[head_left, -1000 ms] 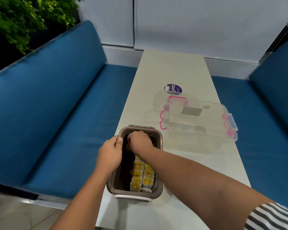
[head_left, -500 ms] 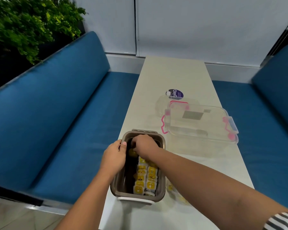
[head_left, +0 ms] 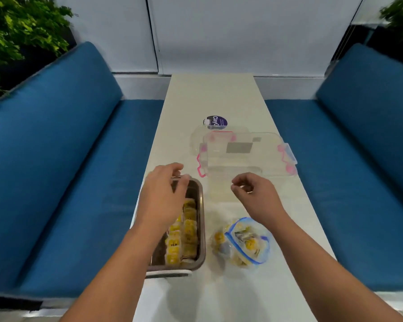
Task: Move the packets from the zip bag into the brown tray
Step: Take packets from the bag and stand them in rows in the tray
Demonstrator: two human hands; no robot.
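Brown tray (head_left: 202, 217) stood at the near left edge of the white table (head_left: 214, 96), with yellow tea packets (head_left: 190, 231) lined in two rows along its right side. The blue-edged zip bag (head_left: 249, 242) lay just beside it on the right, holding more of the same packets. Left hand (head_left: 163, 198) hovered over the tray's far end, fingers loosely curled with nothing visible in them; right hand (head_left: 254, 194) hung above the table beyond the bag, likewise loosely curled and holding nothing, while a clear plastic container (head_left: 242, 154) with pink latches sat farther along.
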